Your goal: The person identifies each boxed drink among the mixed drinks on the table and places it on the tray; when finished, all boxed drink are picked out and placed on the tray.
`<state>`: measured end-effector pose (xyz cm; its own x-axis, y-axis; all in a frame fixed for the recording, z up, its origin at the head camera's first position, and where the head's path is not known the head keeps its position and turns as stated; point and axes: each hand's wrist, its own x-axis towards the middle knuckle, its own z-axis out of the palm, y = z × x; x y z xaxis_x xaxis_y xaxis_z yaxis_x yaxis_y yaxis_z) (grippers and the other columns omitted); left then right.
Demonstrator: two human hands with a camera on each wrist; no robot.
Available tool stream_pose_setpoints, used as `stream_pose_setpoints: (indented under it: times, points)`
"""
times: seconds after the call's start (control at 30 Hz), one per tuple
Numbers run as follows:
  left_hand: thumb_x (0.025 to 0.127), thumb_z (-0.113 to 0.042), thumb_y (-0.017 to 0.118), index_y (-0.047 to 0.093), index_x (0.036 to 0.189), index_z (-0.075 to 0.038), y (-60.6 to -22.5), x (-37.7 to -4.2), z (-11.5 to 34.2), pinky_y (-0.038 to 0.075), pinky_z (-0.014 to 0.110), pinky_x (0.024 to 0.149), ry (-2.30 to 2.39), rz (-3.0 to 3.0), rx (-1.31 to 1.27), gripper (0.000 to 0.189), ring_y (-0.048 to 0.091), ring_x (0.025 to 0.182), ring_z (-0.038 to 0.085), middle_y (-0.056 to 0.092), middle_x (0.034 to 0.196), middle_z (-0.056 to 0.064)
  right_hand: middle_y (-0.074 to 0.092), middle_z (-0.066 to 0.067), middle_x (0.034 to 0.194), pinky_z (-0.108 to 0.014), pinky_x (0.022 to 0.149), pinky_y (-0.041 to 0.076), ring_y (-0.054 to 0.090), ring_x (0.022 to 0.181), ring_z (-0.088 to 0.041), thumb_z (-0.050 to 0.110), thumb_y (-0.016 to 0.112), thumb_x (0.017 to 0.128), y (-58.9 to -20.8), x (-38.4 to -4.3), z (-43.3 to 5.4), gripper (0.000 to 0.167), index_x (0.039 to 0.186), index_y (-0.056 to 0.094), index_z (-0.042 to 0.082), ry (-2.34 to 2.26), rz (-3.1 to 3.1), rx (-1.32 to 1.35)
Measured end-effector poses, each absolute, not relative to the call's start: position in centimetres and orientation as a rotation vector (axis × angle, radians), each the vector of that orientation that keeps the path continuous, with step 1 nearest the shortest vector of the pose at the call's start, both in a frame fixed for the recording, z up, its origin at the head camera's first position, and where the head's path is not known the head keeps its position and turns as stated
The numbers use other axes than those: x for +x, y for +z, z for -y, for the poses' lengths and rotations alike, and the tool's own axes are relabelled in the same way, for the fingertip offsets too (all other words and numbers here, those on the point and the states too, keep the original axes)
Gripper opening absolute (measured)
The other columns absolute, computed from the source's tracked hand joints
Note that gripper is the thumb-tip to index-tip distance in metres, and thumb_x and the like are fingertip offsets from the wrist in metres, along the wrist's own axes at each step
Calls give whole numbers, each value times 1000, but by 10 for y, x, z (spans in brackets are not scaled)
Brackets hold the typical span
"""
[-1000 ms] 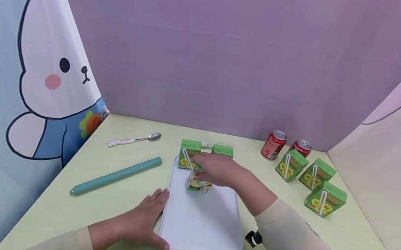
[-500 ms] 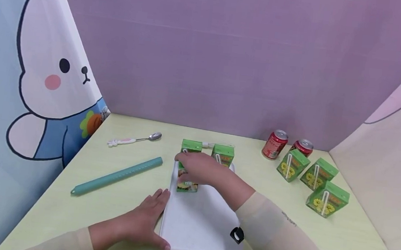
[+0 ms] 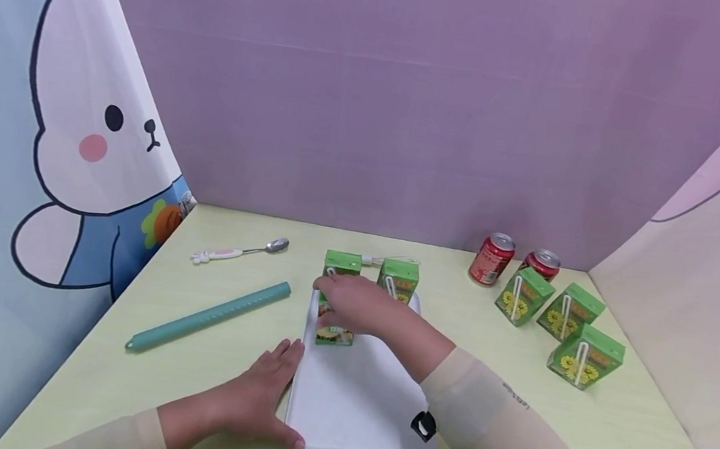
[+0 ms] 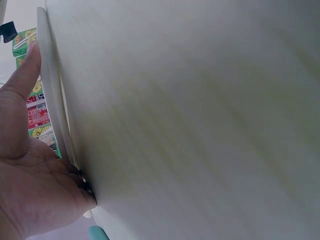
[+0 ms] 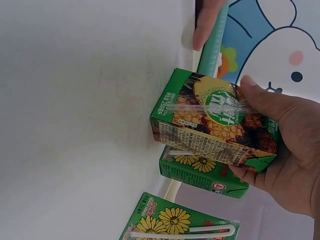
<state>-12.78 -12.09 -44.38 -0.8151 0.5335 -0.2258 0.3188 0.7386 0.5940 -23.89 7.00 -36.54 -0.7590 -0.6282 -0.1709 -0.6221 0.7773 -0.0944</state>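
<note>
My right hand (image 3: 355, 303) grips a green juice box (image 3: 335, 336) with a pineapple picture from above. In the right wrist view, thumb and fingers hold opposite sides of this pineapple juice box (image 5: 212, 117), its base at the white tray (image 3: 360, 407). It stands at the tray's left side, just in front of another green juice box (image 3: 344, 259) with yellow flowers. A further flowered juice box (image 3: 399, 278) stands at the tray's far right. My left hand (image 3: 256, 396) rests along the tray's left edge, fingers extended, thumb at the near corner.
Right of the tray are several green juice boxes (image 3: 586, 358) and two red cans (image 3: 491, 260). A teal stick (image 3: 208, 317) and a rabbit-handled spoon (image 3: 241, 250) lie at left. A whisk (image 3: 368, 260) lies behind the tray. A purple backdrop (image 3: 411, 113) closes the back.
My right hand has moved left with the pineapple juice box, which now stands straighter at the tray's left side. Over the last half second both hands look almost still.
</note>
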Motion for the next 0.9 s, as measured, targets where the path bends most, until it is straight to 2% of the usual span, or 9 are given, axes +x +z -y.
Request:
stream_pose_setpoints:
  times: [0.33,0.5,0.63,0.77,0.9]
  points:
    - [59,-74,78,6,157,-2,-444,-128,121,11,58,121,750,-2551,622,141,1,152,36,10,164,19,56,-2,142,-37,104,48,53,130,-19,47,71,87,-367,-237,-70,71,145,46,16,-46,-2793,-961]
    - [60,-74,78,6,157,-2,-444,-127,122,10,58,121,752,-2555,630,141,0,152,36,10,164,19,48,-4,150,-40,108,46,46,137,-22,59,63,87,-364,-235,-81,81,151,38,16,-112,-2808,-969]
    - [60,-74,78,6,157,-2,-445,-127,122,9,59,121,755,-2556,630,141,0,152,37,9,164,20,48,-4,149,-41,109,44,46,136,-23,65,58,87,-351,-236,-101,84,152,36,16,-203,-2843,-981]
    - [59,-74,78,6,157,-2,-445,-127,122,9,58,121,750,-2559,626,141,0,152,37,9,164,20,48,-5,149,-45,111,41,45,137,-24,62,60,88,-335,-241,-131,80,151,37,18,-318,-2893,-891]
    - [59,-75,78,6,157,-2,-446,-127,121,9,58,121,745,-2568,624,142,0,152,37,9,164,20,52,-6,145,-48,108,44,49,133,-25,67,57,86,-321,-243,-169,83,151,37,19,-392,-2958,-769]
